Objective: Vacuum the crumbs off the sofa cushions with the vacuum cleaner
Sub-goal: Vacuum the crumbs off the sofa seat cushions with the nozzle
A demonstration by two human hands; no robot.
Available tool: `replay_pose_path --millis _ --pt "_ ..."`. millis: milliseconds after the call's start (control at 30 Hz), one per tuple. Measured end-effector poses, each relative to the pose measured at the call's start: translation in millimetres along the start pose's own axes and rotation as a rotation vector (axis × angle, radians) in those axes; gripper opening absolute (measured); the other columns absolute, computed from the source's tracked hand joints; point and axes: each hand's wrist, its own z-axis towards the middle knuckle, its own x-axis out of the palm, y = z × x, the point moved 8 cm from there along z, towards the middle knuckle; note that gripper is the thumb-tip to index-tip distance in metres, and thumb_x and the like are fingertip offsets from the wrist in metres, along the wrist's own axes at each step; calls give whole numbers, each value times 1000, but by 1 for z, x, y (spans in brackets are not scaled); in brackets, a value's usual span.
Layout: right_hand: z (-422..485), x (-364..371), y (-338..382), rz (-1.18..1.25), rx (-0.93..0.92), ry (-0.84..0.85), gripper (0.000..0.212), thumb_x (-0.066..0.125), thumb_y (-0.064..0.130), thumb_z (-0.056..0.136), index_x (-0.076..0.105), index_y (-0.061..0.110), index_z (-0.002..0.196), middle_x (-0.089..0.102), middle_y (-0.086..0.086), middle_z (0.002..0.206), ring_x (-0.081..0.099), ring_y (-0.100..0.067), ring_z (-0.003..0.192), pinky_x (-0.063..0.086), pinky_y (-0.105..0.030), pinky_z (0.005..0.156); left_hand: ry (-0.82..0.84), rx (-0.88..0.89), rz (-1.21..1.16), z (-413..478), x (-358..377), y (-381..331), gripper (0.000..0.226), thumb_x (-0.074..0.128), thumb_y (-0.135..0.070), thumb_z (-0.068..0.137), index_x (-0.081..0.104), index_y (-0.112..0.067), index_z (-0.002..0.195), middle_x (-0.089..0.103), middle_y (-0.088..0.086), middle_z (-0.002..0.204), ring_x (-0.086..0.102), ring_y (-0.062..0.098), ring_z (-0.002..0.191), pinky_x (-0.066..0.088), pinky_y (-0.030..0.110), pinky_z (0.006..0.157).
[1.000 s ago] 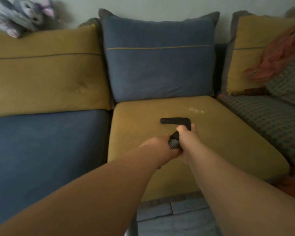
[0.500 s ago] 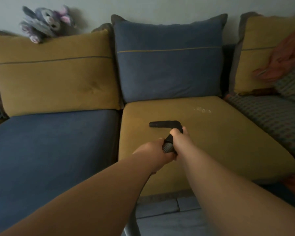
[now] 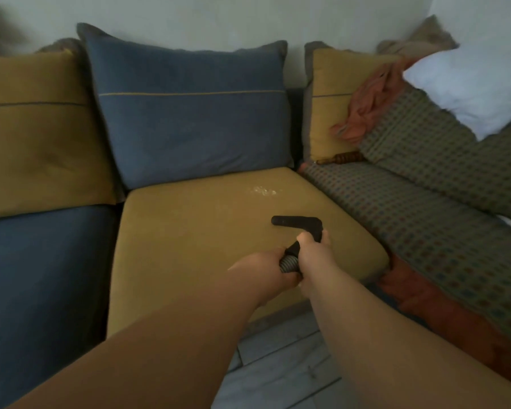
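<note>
Black vacuum nozzle (image 3: 297, 222) is sitting over the mustard seat cushion (image 3: 189, 231), its tip pointing toward nine o'clock. The right hand (image 3: 313, 255) is gripping the nozzle's neck with its fingers curled round it. The left hand (image 3: 266, 270) is clutching the ribbed hose (image 3: 288, 263) just behind. Pale crumbs (image 3: 263, 191) are lying at eleven o'clock from the nozzle, apart from it.

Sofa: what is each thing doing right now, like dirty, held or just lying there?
crumbs, lying on the mustard seat cushion, not yet vacuumed
nozzle, low over that cushion, short of the crumbs
hose, held by both hands
left hand, curled round the ribbed hose
right hand, curled round the black tube
blue back cushion, upright
orange cloth, crumpled, touching the checked cushion
</note>
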Motion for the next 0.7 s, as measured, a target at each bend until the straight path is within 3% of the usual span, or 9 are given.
replay_pose_path --millis 133,400,567,700 --pt "23 -23 8 25 9 -37 68 51 34 92 15 50 147 52 -7 124 61 -32 94 56 -50 81 21 32 29 27 10 -22 59 56 -46 90 38 -26 143 57 1 92 66 21 75 59 34 67" --pt "65 -6 15 25 19 -16 71 50 35 91 9 54 146 48 -4 116 58 -29 88 55 -48 79 13 27 10 75 8 -13 56 56 -47 90 40 -28 141 61 1 98 60 17 64 59 33 65" --pt "86 9 20 64 -8 -38 69 49 31 92 13 51 147 49 -7 127 58 -31 93 55 -48 81 7 33 35 100 5 -5 62 54 -47 92 31 -29 148 53 -4 91 51 11 63 46 24 54" --pt "107 22 29 36 2 -43 68 49 33 92 12 52 147 49 -6 123 58 -31 93 54 -46 79 -4 26 51 123 -2 0 66 54 -48 92 28 -31 149 56 0 97 65 21 78 58 32 70"
